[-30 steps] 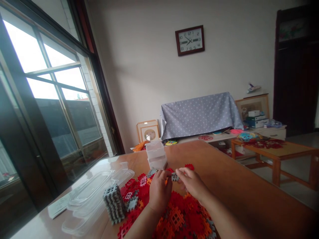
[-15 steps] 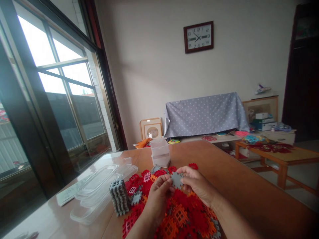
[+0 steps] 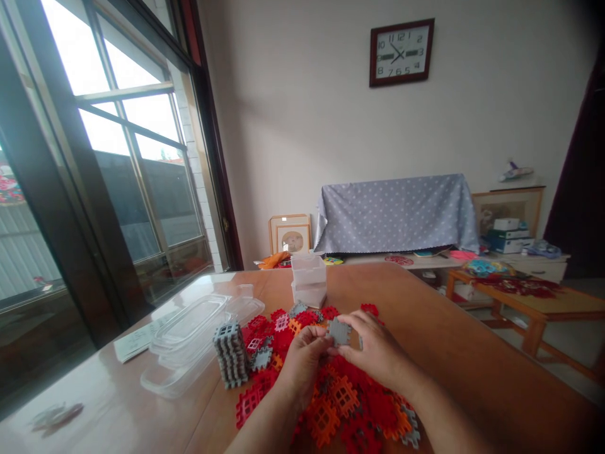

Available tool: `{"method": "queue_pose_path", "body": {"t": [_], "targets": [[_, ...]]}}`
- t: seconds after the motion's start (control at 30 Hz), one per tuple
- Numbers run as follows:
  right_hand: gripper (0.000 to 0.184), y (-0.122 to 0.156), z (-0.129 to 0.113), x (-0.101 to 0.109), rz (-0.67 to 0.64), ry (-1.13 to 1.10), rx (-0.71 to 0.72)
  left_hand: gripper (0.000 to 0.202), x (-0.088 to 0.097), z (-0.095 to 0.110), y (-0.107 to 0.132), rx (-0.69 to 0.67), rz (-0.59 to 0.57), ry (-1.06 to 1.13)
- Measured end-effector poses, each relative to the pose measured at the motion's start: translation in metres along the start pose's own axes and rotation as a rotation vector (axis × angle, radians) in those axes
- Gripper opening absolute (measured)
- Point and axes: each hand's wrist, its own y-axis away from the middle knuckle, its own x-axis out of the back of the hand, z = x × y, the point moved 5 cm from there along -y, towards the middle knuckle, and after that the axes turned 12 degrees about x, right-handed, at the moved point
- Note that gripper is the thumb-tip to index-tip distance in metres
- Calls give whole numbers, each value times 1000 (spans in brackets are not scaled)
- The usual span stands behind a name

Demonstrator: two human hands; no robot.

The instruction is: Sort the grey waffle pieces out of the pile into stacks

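Two pinching grips, left hand (image 3: 302, 364) and right hand (image 3: 378, 353), press on one grey plastic lattice tile (image 3: 339, 331) above a heap of red and orange tiles (image 3: 343, 397), near a stacked grey column (image 3: 230, 354).

Grey waffle-block piece (image 3: 339, 331) has turned from edge-on to nearly face-on and sits slightly further right and far, pinched between left hand (image 3: 305, 364) and right hand (image 3: 375, 350). Right hand has moved up over its far right edge. Camera view has swung: wall clock (image 3: 401, 53) now higher and further right in frame, more of the counter (image 3: 94, 378) showing near left.
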Motion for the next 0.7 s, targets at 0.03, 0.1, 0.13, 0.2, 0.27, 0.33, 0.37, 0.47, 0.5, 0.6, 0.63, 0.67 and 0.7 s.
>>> {"method": "queue_pose_path", "body": {"t": [0.03,0.1,0.13,0.2,0.27,0.33,0.37,0.47,0.5,0.6,0.63,0.67,0.7], "targets": [[49,0,7,3,12,4,-6,34,0,1,0,-7,11,-10],[51,2,26,11,46,15,-34,34,2,5,1,-44,47,-44],[51,4,37,16,59,24,-59,33,3,8,1,-66,66,-62],[51,9,61,24,47,21,-113,31,6,14,2,-99,92,-93],[50,15,84,29,42,20,-174,31,9,18,1,-114,112,-107],[48,21,100,29,5,8,-221,31,13,21,0,-123,122,-110],[47,23,106,28,-19,-5,-238,32,15,21,-1,-127,126,-112],[42,28,112,25,-65,-63,-276,32,21,21,-5,-143,151,-127],[40,28,111,24,-68,-81,-285,32,24,21,-7,-148,161,-137],[39,29,110,24,-63,-112,-305,29,30,20,-11,-166,174,-172],[39,30,109,24,-62,-116,-308,28,31,20,-13,-173,173,-184],[40,30,109,24,-62,-119,-312,28,33,20,-14,-182,174,-192],[41,30,110,23,-60,-121,-317,28,34,20,-15,-188,175,-197]]}}
